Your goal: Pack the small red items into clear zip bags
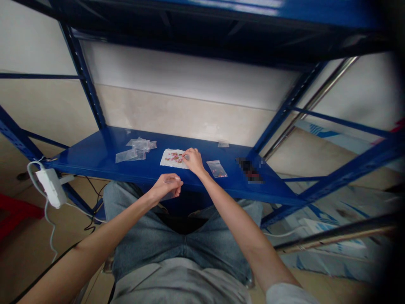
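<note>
My left hand (166, 186) hovers just off the front edge of a blue metal shelf (95, 152), pinching a small transparent plastic bag (172, 180). My right hand (193, 160) rests on the shelf, its fingertips at the edge of a white sheet (167, 158) scattered with small red and pink pieces (174, 157). Whether those fingertips hold a piece is hidden. To the right of that hand lies a small transparent bag with pink contents (217, 169). Crumpled transparent plastic bags (136, 150) lie to the left of the sheet.
Another small transparent bag (223, 144) lies near the shelf's back. A blurred-out dark object (249, 171) sits at the right. Blue uprights (82, 76) and an upper shelf (190, 29) frame the space. A white power strip (50, 188) hangs at the left.
</note>
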`<state>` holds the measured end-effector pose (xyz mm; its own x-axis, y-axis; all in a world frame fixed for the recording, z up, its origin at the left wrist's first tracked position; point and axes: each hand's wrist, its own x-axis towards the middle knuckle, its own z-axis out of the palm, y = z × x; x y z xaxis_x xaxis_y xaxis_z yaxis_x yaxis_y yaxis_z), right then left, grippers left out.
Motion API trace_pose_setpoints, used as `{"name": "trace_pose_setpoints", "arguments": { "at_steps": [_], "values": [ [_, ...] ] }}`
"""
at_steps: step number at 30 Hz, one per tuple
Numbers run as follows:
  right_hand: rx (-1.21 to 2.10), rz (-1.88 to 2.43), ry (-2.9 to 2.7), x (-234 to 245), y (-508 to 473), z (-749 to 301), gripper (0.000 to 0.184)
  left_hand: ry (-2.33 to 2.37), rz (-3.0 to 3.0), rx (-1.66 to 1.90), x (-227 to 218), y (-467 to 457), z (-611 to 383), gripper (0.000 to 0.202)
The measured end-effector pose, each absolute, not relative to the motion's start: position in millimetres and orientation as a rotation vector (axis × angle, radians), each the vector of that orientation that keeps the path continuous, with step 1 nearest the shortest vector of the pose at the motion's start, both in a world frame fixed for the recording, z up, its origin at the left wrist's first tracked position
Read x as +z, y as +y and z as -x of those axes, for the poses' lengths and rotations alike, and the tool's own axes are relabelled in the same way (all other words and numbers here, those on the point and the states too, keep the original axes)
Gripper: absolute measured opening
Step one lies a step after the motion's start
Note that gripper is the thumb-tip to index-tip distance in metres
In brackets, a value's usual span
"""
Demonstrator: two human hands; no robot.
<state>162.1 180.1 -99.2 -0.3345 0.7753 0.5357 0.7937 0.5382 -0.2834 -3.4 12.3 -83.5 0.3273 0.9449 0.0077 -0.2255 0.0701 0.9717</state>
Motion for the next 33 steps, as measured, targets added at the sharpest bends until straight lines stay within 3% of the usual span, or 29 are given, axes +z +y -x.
{"name": "trace_pose_setpoints", "arguments": {
  "at_steps": [7, 15, 25, 33],
  "values": [
    [0.0, 1.375, -2.054, -100, 179, -165, 0.01, 0.8, -1.157, 1.04, -86, 14, 4, 0.036],
    [0.047, 1.196, -1.946, -81, 169, -163, 0.009, 0.801, -1.175, 1.051, -85, 13, 5, 0.033],
    [0.447, 0.685, -2.018, -48, 60, -142, 0.01, 0.882, -1.283, 1.028, -82, 13, 4, 0.033],
    [0.732, 0.556, -1.991, -25, 53, -144, 0.014, 0.874, -1.313, 1.064, -73, 7, 5, 0.035]
  ]
}}
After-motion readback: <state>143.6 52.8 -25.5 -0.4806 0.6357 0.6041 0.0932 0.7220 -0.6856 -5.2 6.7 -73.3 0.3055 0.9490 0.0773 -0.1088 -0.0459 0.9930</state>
